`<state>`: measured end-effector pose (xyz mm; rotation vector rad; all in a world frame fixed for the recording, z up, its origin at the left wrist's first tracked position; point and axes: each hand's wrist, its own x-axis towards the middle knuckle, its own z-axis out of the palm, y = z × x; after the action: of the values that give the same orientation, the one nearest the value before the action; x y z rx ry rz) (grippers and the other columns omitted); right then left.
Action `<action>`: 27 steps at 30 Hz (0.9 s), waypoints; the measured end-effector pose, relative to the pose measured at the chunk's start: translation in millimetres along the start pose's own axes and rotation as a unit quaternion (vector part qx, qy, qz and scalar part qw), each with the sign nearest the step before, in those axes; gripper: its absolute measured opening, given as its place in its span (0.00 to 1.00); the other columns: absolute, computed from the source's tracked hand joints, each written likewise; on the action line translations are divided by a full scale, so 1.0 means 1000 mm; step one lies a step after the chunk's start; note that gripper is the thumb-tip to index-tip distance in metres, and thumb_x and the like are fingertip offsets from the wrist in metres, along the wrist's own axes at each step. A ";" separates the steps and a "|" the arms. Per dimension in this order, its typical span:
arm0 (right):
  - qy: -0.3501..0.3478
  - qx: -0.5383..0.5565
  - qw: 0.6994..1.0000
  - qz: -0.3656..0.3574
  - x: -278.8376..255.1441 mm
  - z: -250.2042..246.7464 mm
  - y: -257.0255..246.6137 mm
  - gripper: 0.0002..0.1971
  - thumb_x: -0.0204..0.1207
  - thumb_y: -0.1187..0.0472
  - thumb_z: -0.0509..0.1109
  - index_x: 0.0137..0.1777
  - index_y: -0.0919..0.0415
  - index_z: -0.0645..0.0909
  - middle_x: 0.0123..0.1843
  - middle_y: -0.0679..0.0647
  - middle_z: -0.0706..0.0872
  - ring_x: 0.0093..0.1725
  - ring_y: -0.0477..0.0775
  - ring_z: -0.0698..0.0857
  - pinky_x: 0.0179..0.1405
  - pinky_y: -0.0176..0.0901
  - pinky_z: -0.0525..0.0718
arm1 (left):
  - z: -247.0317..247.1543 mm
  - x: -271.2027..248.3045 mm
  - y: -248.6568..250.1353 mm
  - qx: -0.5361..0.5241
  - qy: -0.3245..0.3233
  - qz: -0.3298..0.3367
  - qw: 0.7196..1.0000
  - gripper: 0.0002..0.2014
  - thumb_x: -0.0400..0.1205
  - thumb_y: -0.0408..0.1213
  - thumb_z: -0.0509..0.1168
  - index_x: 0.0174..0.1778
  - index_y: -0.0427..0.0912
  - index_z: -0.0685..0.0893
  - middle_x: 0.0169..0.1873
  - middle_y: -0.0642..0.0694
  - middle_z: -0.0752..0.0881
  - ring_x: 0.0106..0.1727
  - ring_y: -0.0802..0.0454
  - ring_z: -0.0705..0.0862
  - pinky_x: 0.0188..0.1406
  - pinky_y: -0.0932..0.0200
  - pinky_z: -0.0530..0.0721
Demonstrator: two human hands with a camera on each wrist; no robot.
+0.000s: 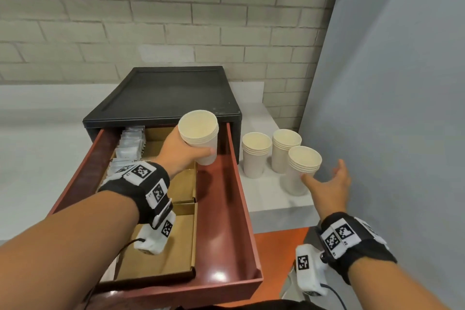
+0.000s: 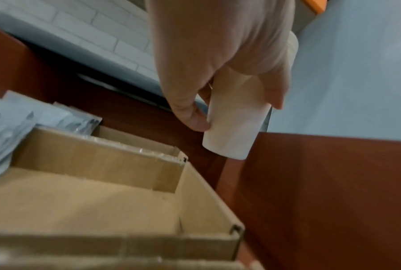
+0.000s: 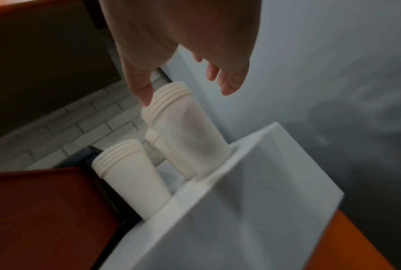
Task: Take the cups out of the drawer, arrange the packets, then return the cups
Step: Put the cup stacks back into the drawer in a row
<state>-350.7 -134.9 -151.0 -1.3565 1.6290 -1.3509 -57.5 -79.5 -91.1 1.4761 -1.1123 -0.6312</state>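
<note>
My left hand grips a stack of cream paper cups and holds it above the right side of the open red drawer; the left wrist view shows thumb and fingers curled round that cup stack. Three more cup stacks stand on the white counter to the drawer's right: one left, one behind, one nearest. My right hand hangs spread just beside the nearest stack, thumb close to its rim, gripping nothing. White packets stand in the drawer's back left.
A cardboard divider tray fills the drawer's left and middle. The black cabinet sits against a brick wall. A grey wall rises close on the right. An orange surface lies below the counter's edge.
</note>
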 end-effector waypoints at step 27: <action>-0.074 0.023 0.996 0.034 0.014 0.043 0.026 0.37 0.65 0.70 0.77 0.72 0.60 0.64 0.56 0.48 0.75 0.54 0.51 0.75 0.55 0.44 0.73 | 0.027 0.045 -0.049 0.432 0.023 -0.088 0.897 0.25 0.78 0.53 0.63 0.70 0.47 0.78 0.71 0.43 0.71 0.71 0.39 0.66 0.63 0.49 0.72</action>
<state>-324.3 -163.2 -185.4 -1.3290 1.5223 -1.2106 -47.9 -134.7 -135.2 2.3561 -1.3033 -0.1980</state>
